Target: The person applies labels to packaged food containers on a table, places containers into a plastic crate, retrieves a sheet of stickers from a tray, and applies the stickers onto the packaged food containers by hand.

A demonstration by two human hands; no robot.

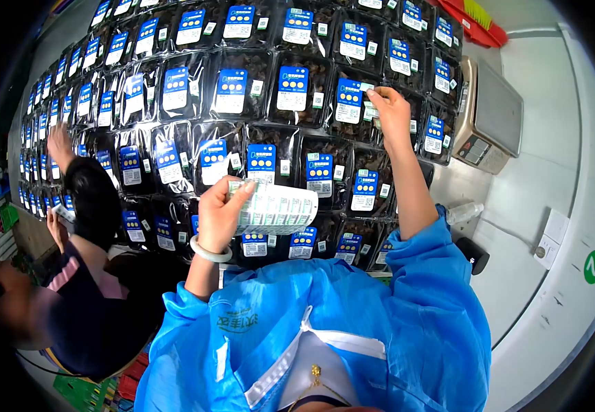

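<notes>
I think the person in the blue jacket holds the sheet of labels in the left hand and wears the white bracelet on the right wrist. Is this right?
Not fully. The head view shows the white bracelet on the left wrist, not the right. The left hand does hold the sheet of labels, as you wrote.

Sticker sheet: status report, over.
Sticker sheet in left hand. Right hand at side of a blue-labelled pack. Co-worker's hand off to the left, clear of both.
</notes>
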